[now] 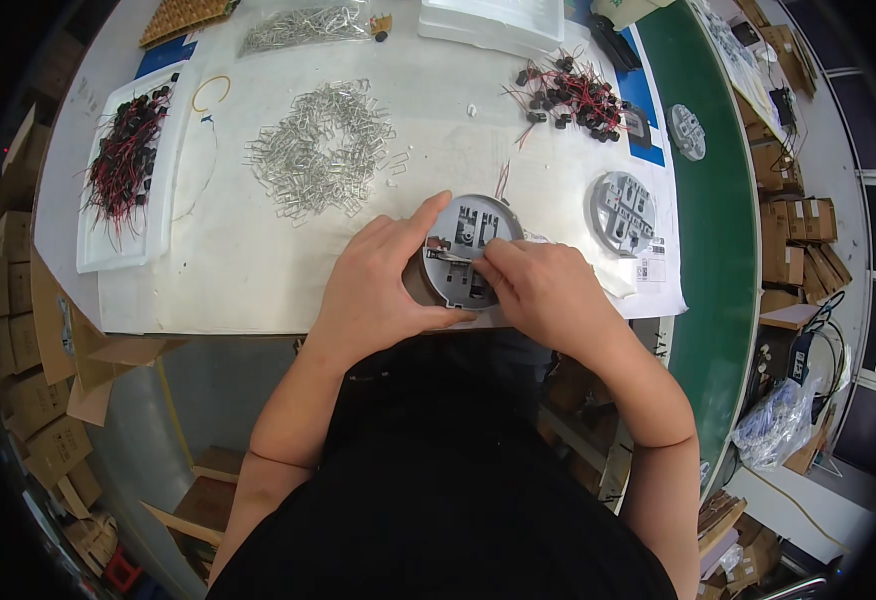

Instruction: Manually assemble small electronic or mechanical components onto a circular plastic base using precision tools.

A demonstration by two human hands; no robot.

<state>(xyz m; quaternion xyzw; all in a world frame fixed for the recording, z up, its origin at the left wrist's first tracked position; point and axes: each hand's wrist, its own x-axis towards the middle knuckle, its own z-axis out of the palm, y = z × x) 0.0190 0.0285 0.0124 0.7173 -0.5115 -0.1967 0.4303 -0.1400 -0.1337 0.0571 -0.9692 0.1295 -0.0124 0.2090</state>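
Note:
Near the front edge of the table, a round grey plastic housing (466,222) lies with its open side up, showing moulded slots and small metal parts inside. My left hand (370,285) is wrapped round its left rim, thumb at the near side and index finger at the far side. Thumb and fingers of my right hand (550,288) are pinched together inside the housing, right of its middle. A thin metal strip (448,257) runs toward those fingertips; what they pinch is hidden. Thin red wires (503,180) stick out beyond the far rim.
Loose bent metal clips (323,150) are heaped ahead, with a bag of clips (308,28) behind. Black parts with red wires (573,95) lie far right; more fill a white tray (88,255) at left. Similar grey housings (622,213) sit right, one on the green surface (703,240).

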